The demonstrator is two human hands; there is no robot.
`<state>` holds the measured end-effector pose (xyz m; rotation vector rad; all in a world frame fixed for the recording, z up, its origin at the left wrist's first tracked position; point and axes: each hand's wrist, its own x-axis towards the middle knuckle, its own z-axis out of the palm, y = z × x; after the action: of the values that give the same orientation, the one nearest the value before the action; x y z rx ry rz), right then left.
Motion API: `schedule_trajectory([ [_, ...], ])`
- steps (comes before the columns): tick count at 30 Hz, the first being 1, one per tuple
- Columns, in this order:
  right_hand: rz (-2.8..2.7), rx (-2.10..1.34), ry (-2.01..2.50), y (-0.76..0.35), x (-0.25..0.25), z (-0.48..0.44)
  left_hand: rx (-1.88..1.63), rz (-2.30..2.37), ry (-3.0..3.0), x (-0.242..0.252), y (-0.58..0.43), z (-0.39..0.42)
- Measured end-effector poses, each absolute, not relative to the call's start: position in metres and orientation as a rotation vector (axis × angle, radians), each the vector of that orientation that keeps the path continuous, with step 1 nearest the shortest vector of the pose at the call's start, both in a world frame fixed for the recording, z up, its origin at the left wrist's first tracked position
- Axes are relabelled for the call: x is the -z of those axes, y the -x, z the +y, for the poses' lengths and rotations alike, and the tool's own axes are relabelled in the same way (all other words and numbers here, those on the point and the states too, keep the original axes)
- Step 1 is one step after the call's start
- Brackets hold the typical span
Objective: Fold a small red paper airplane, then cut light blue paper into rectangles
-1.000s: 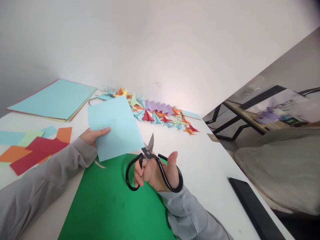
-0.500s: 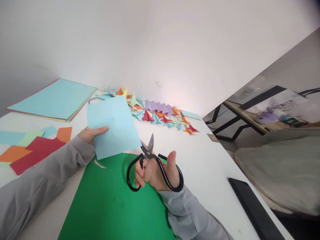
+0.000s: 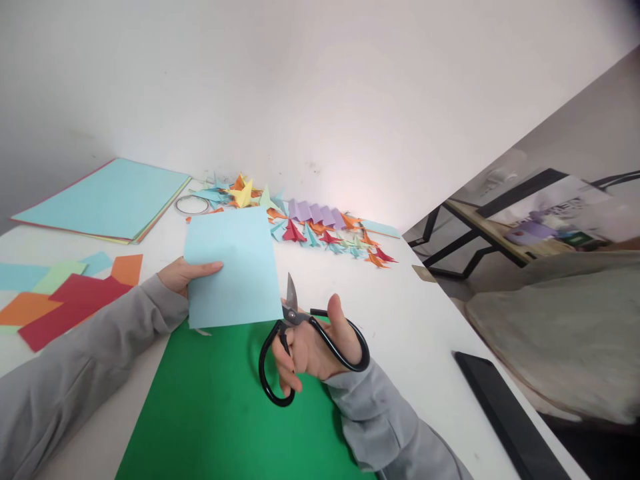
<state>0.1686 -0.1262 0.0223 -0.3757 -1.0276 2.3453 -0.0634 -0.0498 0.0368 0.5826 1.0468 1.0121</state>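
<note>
A light blue paper sheet (image 3: 233, 267) is pinched at its left edge by my left hand (image 3: 187, 272), with the thumb lying on its front. My right hand (image 3: 320, 343) has its fingers through the black loops of the scissors (image 3: 293, 315). The blades are spread; one points up beside the sheet's lower right corner, and the other is partly hidden behind that corner. Beneath both hands lies a large green sheet (image 3: 235, 407) on the white table (image 3: 410, 340).
Folded paper pieces (image 3: 310, 227) line the wall, near a wire ring (image 3: 192, 205). A stack of large sheets (image 3: 107, 200) lies back left, coloured cut pieces (image 3: 75, 297) nearer. At the right are a black flat object (image 3: 505, 413) and a shelf (image 3: 480, 230).
The blue sheet has turned more upright and shifted slightly right and down. The scissors have tilted, with the upright blade now farther left and the left loop lower.
</note>
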Motion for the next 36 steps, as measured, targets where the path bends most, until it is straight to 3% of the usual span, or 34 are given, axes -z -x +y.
schedule_trajectory([
  [12,-0.941,-2.22,0.386,-0.169,-0.027,-0.125,-1.058,1.03,-0.615,-0.042,0.065,-0.048],
  [36,-1.019,-2.381,0.256,-0.179,-0.019,-0.125,-0.926,0.955,-0.546,-0.044,0.078,-0.049],
])
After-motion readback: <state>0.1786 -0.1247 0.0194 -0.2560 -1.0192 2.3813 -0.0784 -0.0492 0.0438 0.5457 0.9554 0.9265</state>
